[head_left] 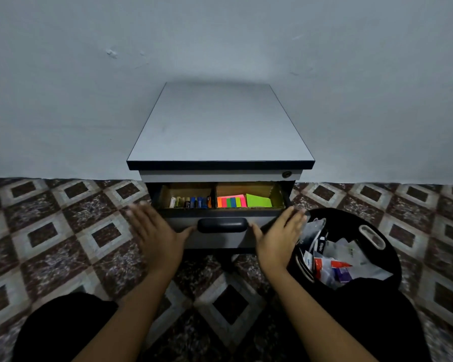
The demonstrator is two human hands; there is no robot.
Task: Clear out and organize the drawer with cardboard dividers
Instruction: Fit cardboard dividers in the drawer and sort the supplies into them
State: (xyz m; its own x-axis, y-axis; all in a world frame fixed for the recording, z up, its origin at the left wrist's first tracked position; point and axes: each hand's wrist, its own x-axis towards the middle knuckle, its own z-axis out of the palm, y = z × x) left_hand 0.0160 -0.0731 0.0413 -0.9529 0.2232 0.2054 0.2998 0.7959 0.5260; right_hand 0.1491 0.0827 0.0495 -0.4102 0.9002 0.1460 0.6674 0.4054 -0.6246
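Hands spread at a cabinet drawer (217,241): the left hand (154,231) and right hand (280,236) lie flat with straight fingers, holding nothing, one on each side of its single dark handle (222,225). Whether the palms press the panel cannot be told. The drawer stands partly pulled out beneath the cabinet (220,131), showing two compartments split by one cardboard divider (215,195). The left compartment holds a row of batteries (191,202), too small to count; the right holds neon sticky flags (232,201) and one green note pad (258,201). One black bin (389,248) of discarded packaging sits just beside the drawer's right corner, near the right fingertips. Patterned floor (63,231) lies open to the left.
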